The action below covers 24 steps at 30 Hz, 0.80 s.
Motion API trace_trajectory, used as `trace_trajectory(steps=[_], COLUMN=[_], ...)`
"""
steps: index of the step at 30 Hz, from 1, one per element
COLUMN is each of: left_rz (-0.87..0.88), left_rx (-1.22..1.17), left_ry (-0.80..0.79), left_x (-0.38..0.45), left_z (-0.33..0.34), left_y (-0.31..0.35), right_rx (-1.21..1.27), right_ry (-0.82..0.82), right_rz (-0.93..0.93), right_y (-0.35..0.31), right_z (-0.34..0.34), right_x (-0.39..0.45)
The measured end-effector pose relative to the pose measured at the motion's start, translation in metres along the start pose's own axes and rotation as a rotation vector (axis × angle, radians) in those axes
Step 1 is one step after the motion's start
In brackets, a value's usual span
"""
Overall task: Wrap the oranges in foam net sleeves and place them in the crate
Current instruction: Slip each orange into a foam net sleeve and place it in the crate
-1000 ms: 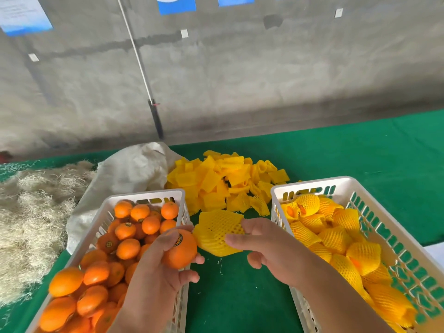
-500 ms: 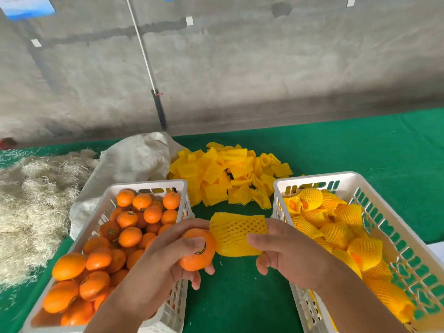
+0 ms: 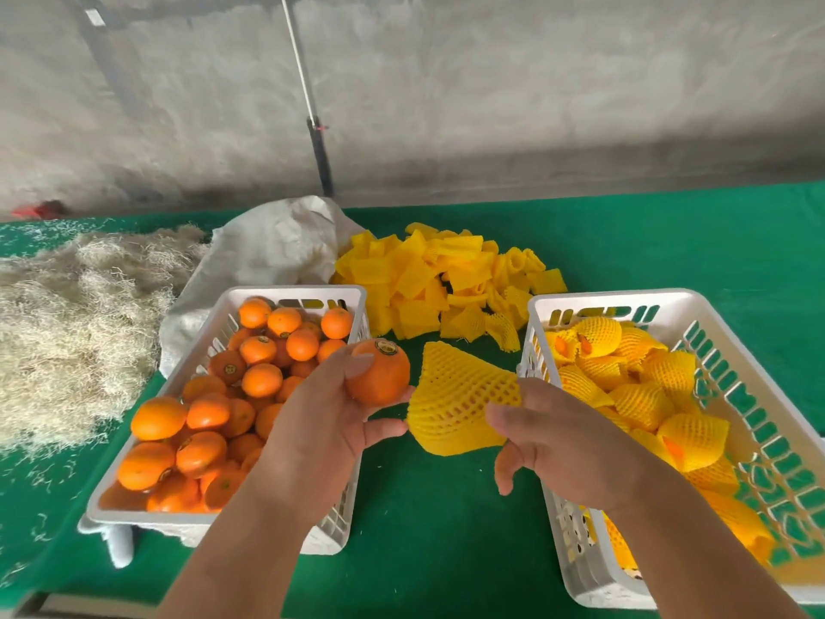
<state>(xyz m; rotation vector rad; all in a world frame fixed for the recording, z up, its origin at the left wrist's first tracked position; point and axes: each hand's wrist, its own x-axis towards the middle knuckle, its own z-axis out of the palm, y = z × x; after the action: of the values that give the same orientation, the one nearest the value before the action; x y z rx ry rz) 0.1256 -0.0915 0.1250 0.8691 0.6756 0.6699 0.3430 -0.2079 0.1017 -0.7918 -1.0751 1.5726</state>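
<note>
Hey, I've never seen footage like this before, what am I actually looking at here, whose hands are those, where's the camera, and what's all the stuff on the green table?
There is no machine here. A person wears a wide-angle camera on the head, so you look down at their own two hands from above.

The left hand holds a bare orange with a small sticker on top. The right hand pinches a yellow foam net sleeve beside that orange. The orange is not in the sleeve yet.

On the green table stand two white crates. The left crate holds unwrapped oranges. The right crate holds oranges already wrapped in yellow sleeves. Behind them lies a pile of spare sleeves, a white sack, and, far left, a heap of pale straw-like fibre.
</note>
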Motion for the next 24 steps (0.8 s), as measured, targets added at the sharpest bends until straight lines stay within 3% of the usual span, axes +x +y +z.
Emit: trace_trajectory(steps=[5, 13, 24], left_rz=[0.084, 0.223, 0.252], left_rx=[0.069, 0.409, 0.448], left_ry=[0.028, 0.0, -0.081], left_x=[-0.007, -0.023, -0.034], left_z=[0.002, 0.0, -0.004], left_y=[-0.002, -0.016, -0.012], right_rx=[0.035, 0.123, -0.135], right_ry=[-0.016, -0.095, -0.046], right_rz=[-0.023, -0.136, -0.116], right_y=[0.006, 0.005, 0.001], right_z=[0.002, 0.013, 0.022], right_x=[-0.004, -0.007, -0.011])
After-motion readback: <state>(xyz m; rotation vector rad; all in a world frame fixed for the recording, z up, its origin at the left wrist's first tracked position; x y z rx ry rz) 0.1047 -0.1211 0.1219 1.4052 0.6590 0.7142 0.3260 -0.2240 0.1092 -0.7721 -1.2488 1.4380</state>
